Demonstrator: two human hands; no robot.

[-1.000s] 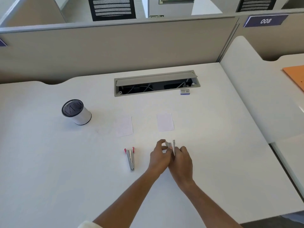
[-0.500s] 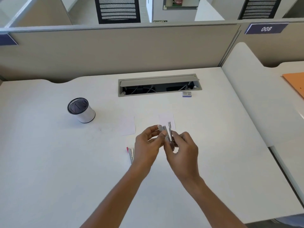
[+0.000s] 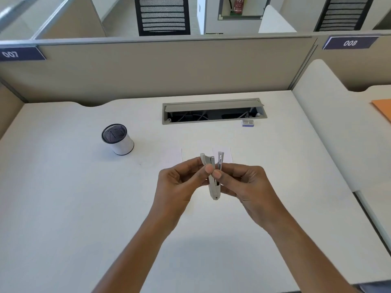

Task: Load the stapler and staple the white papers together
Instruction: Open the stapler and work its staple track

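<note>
Stapler (image 3: pixel 212 180) held open above the desk (image 3: pixel 63 208).
It is pinched between left hand (image 3: pixel 179 185) and right hand (image 3: pixel 247 187), hinge end downward, arms splayed, in front of two white papers (image 3: pixel 226 153).

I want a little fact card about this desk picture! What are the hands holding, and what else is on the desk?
holding: both hands, the left hand and the right hand, hold the stapler above the desk
stapler state: hinged open, two arms apart at the top
papers: two white papers lying flat behind the hands, partly hidden
cup: mesh-topped pen cup, far left
small box: blue staple box by the cable slot
</note>
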